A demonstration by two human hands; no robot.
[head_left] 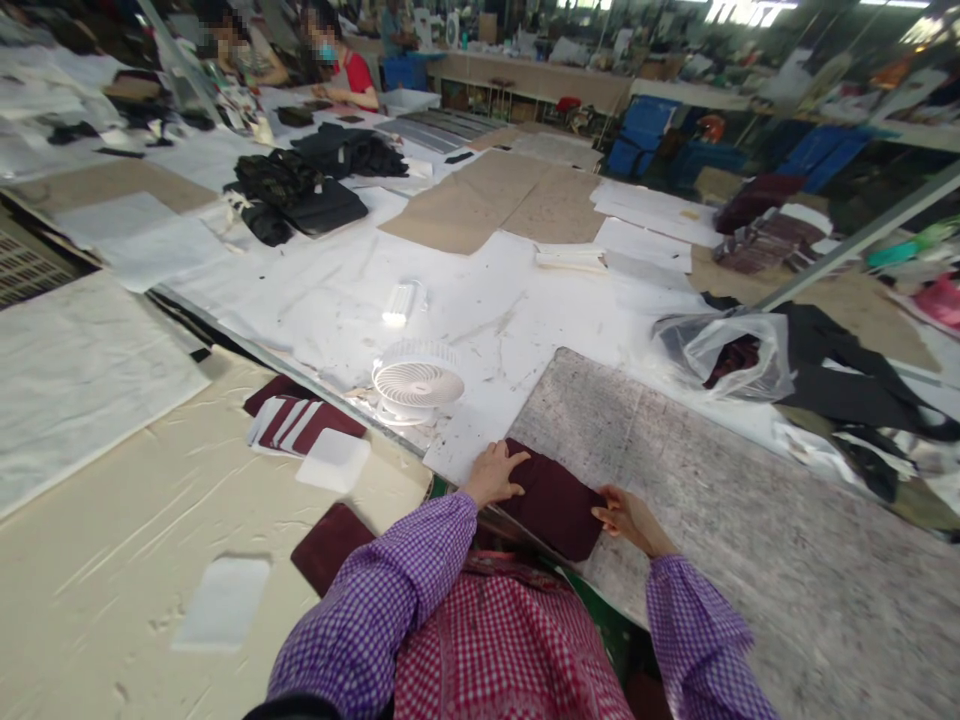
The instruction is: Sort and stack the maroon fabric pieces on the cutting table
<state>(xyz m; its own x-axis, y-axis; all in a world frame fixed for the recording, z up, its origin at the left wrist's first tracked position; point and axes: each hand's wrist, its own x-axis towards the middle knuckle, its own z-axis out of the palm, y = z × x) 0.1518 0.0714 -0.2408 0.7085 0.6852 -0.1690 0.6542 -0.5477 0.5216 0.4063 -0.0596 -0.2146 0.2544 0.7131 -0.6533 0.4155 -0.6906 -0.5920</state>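
A dark maroon fabric piece [553, 500], roughly rectangular, lies at the front edge of a mottled grey board [720, 500]. My left hand [495, 474] rests on its left end, thumb and fingers spread apart over the cloth. At the opposite end, my right hand [631, 517] pinches the corner between thumb and fingers. To the left, on the cream surface, are another maroon piece [330, 545], partly behind my left sleeve, and a stack of maroon pieces with white strips [300, 425]. A white rounded card [334, 460] overlaps that stack.
A small white fan [418, 385] stands just beyond my left hand. Dark folded garments [315, 195] lie farther back. On the right are a clear plastic bag [724, 355] and black cloth [855, 370]. A metal pole [862, 240] slants across the right side. Two people sit at the far left.
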